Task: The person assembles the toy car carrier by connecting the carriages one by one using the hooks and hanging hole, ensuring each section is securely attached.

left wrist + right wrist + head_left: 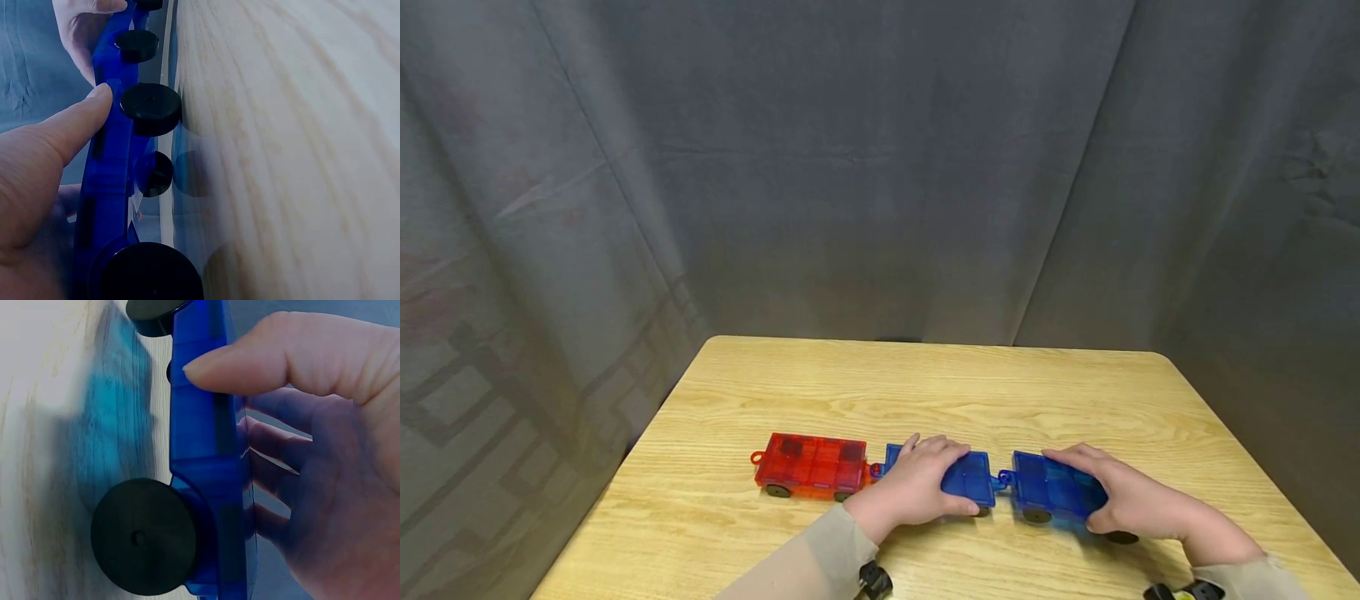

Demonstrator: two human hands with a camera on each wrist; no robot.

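On the light wooden table (925, 383), a red translucent plastic wheeled cart (811, 464) stands beside two blue ones. The left hand (917, 487) clasps the middle blue cart (968, 477), the right hand (1123, 496) the end blue cart (1051, 486). Rigid, light, smooth, free-rolling: probably best held by the side edges.

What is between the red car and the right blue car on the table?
The middle blue car, under the left hand, lies between the red car and the right blue car; the head view shows it.
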